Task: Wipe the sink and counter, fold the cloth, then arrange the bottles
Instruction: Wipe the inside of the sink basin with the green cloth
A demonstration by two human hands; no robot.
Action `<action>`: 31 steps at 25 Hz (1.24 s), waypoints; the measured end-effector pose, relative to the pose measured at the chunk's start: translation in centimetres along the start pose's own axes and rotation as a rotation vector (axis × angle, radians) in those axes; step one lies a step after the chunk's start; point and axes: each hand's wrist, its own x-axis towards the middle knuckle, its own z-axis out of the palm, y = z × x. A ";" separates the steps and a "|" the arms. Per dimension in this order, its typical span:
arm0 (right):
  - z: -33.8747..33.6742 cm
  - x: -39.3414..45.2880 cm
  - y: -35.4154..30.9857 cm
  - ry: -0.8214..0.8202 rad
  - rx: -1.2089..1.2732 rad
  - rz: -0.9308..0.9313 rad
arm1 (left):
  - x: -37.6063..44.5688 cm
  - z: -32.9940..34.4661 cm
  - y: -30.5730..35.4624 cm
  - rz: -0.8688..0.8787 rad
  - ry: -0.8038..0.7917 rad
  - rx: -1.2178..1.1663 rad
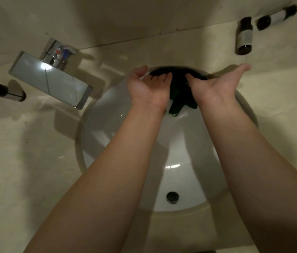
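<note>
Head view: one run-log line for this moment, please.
step: handling cloth | left hand: pinching cloth | right hand: pinching cloth | place: over sink far rim | bottles: three on counter

I see a dark green cloth (177, 88) in the white sink (184, 157). Left of the sink: chrome tap (53, 79) with red and blue marks. Beige counter (25, 152). Beyond the sink, dark bottles (243, 36) with grey labels.

Three dark bottles were on show: one bottle (2, 90) lay left of the tap, a second bottle (244, 38) and a third bottle (276, 17) sat at the far right. One sink (107, 114), one chrome tap (51, 77), one drain (172, 197), one dark cloth (178, 88). Two hands: left hand (148, 88), right hand (217, 86).
</note>
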 end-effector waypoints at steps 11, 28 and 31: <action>3.9 -0.5 8.5 0.248 -0.575 0.045 | -2.0 -1.5 5.7 0.159 0.002 -0.038; -1.7 1.2 -3.6 -0.186 -1.892 -1.110 | 3.7 -0.8 -5.7 0.694 0.478 1.022; -2.0 1.7 -6.2 -0.317 -2.102 -1.188 | 4.2 0.1 -8.2 0.620 0.482 0.940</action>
